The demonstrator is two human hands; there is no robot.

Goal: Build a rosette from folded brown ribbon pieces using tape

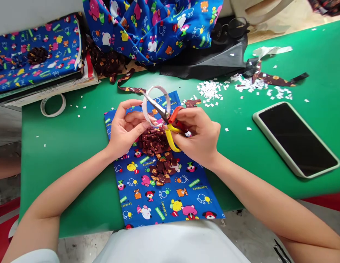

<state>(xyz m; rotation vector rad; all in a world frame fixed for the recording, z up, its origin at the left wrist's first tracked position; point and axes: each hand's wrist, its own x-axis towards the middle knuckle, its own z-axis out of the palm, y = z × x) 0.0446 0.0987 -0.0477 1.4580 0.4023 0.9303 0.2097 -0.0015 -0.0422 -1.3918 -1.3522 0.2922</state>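
Note:
My left hand [127,129] has its thumb and fingers closed on a thin white ring [145,111] that looks like a narrow tape roll. In my right hand [201,135] are scissors [170,137] with one red and one yellow handle; their blades cross the ring's opening. A brown patterned strip [131,89] reaches the blade tips from the left; whether it is between the blades I cannot tell. Below both hands lies a folded blue cartoon-print cloth [164,204], with small cut brown pieces [161,170] heaped on it.
Another white ring [53,112] lies at left, near stacked books [57,91] under blue cloth. White paper bits [210,89] and brown scraps [275,78] are scattered behind. A phone [296,138] rests at right on the green table [85,201]. Bunched blue fabric [156,29] and glasses [237,27] sit at the back.

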